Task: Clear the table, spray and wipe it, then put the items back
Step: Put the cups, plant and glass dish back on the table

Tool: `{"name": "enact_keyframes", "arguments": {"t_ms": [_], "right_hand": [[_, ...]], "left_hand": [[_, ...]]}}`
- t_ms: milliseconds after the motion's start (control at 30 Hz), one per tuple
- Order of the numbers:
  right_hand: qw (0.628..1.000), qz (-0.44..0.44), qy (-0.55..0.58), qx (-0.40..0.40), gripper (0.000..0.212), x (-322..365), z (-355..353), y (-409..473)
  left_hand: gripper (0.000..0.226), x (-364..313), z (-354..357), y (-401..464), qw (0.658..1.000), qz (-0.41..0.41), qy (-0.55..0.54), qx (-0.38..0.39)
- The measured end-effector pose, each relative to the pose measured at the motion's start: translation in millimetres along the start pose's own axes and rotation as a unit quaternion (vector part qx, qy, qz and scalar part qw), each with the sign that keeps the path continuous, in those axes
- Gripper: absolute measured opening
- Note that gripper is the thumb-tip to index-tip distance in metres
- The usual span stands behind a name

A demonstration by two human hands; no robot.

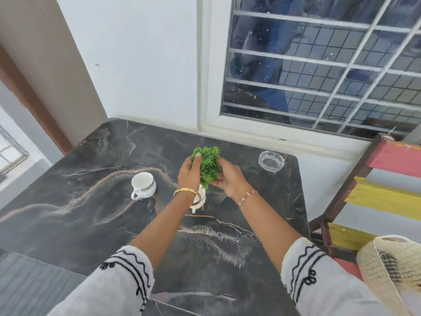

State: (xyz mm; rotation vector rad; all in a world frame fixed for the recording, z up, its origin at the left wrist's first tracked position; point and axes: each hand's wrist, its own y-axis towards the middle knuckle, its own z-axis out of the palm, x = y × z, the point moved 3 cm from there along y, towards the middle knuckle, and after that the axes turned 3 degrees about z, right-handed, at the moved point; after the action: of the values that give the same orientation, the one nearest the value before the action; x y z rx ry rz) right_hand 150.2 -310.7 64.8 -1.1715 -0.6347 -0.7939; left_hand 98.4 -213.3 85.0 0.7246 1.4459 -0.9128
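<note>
Both hands meet around a small green plant point(208, 166) over the middle of the dark marbled surface point(91, 201). The left hand point(189, 175) cups the foliage from its side, fingers point(196, 158) lying up along the leaves with the tips pressed into the green. The right hand point(227, 179) holds the opposite side, its fingers curled under and into the foliage, so most of them are hidden by leaves. The plant's white pot point(199, 199) sits just below the fingers and is largely covered by the left wrist and its gold bangle point(186, 193); only a strip of its side and a bit of its base show, and whether the base touches the surface or is lifted off it cannot be told.

Left of the fingers, near them, a white cup point(143, 184) stands upright on the surface, handle toward the camera. To the right of the fingers and a little beyond them, a clear glass ashtray point(271, 160) rests near the surface's far right corner. Well to the right, off the surface, is a painted slatted chair point(373, 197), cut off by the frame edge, with a woven bag point(387, 265) at the lower right, only partly in view. Behind the fingers is a barred window point(319, 65), its glass showing blurred reflections
</note>
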Motion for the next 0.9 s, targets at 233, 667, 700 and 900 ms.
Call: {"name": "enact_keyframes", "arguments": {"t_ms": [233,667,700,900], "right_hand": [[1.0,-0.025,-0.003,0.009,0.033,-13.9,99.9,3.7],[0.996,-0.014,0.087,-0.029,0.053,-65.3,244.9,35.9],[0.996,-0.013,0.08,-0.03,0.052,-64.9,245.9,37.0],[1.0,0.005,-0.001,-0.007,0.044,-57.5,257.9,49.0]], "left_hand": [[0.019,-16.7,-87.5,40.8,0.998,-0.001,-0.058,-0.012],[0.035,-22.0,-220.0,132.8,0.991,-0.056,0.044,0.111],[0.038,-21.5,-223.4,134.2,0.991,-0.053,0.047,0.11],[0.029,-19.6,-237.3,149.0,0.996,-0.073,-0.001,0.053]]}}
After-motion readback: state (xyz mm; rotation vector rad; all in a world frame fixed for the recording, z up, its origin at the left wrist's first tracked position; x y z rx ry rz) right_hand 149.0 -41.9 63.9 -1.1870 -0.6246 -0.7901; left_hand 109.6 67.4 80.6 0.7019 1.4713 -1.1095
